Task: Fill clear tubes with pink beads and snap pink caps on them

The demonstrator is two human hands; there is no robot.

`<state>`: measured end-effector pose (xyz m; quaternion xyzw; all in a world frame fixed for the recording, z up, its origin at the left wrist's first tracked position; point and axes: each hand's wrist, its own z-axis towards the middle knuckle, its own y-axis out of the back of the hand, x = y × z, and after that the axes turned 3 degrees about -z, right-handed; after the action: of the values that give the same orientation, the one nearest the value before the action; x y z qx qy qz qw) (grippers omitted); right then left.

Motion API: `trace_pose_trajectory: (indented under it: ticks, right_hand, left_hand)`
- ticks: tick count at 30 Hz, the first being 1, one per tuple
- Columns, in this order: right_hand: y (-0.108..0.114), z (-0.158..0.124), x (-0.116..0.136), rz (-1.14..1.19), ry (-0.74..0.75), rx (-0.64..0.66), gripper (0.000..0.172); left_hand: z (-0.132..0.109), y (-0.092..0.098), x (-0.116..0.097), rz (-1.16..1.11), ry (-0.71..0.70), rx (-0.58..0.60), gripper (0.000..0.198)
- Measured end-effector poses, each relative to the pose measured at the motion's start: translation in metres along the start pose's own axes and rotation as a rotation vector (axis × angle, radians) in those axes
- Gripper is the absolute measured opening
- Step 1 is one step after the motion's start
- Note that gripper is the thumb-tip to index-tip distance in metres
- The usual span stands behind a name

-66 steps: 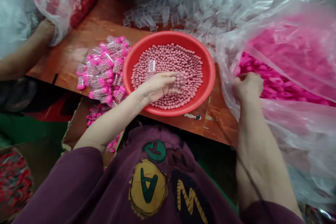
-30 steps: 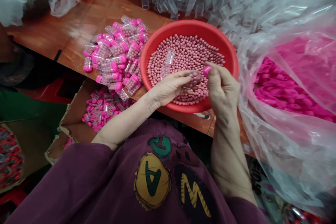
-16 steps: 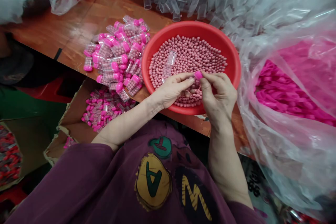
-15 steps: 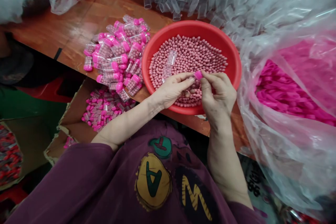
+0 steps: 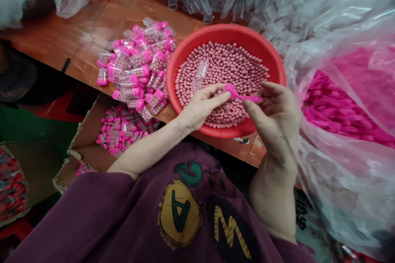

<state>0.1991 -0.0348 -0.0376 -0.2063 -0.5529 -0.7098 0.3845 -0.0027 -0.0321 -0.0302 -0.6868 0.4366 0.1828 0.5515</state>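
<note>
My left hand [image 5: 202,104] is over the near side of a red basin [image 5: 226,132], its thumb and fingers closed on the rounded end of a bright pink plastic piece [image 5: 230,89]. A flat pink strip runs from that end to my right hand [image 5: 274,119], whose thumb and fingertips are around its other end. Whether a tube is inside my left hand is hidden by the fingers. Under both hands lie many small pink beads [image 5: 228,61] filling the basin. A clear tube [image 5: 201,70] rests on the beads left of centre.
A pile of bead-filled tubes with pink caps [image 5: 132,65] lies left of the basin. More sit in a cardboard box [image 5: 89,131] below the table edge. Clear empty tubes [image 5: 228,2] are heaped behind. On the right stands a plastic bag [image 5: 327,168] of pink strips [image 5: 345,111].
My right hand has moved right and come apart from my left, and a pink strip now spans the gap. My left hand stays nearly in place.
</note>
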Motion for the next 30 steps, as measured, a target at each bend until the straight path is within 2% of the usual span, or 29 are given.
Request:
trace_pose_trajectory:
  ticks: [3,6,9,11,12,15,18,24,27,30]
  right_hand:
    - [-0.001,0.003,-0.002,0.066,-0.051,-0.055,0.051]
    - [-0.006,0.002,0.009,-0.071,0.065,0.02,0.052]
    - [-0.013,-0.002,0.019,-0.183,0.177,0.125,0.077]
    - [-0.023,-0.005,0.022,-0.264,0.171,0.13,0.094]
    - [-0.029,-0.007,0.022,-0.31,0.153,0.115,0.096]
    - [-0.044,-0.009,0.022,-0.401,0.097,0.048,0.084]
    - [-0.049,-0.009,0.022,-0.405,0.096,0.014,0.072]
    - [-0.043,-0.004,0.03,-0.457,0.046,0.098,0.064]
    - [-0.037,-0.001,0.03,-0.442,0.02,0.181,0.066]
    - [-0.024,0.005,0.018,-0.224,0.059,0.346,0.09]
  left_hand:
    - [0.0,-0.001,0.0,0.03,-0.016,0.012,0.019]
    - [0.002,0.0,0.001,0.032,-0.009,-0.002,0.028]
    - [0.003,0.001,0.003,0.003,0.006,-0.001,0.036]
    - [0.004,0.001,0.004,0.007,0.017,-0.017,0.034]
    - [0.003,0.0,0.005,0.018,0.02,-0.034,0.032]
    - [0.002,-0.003,0.005,0.038,0.014,-0.07,0.025]
    - [0.0,-0.006,0.003,0.017,0.002,-0.061,0.023]
    - [0.003,-0.001,0.007,0.069,0.024,-0.048,0.029]
    - [0.005,-0.002,0.011,0.11,0.005,-0.02,0.034]
    - [-0.003,-0.003,0.001,0.133,-0.081,-0.044,0.039]
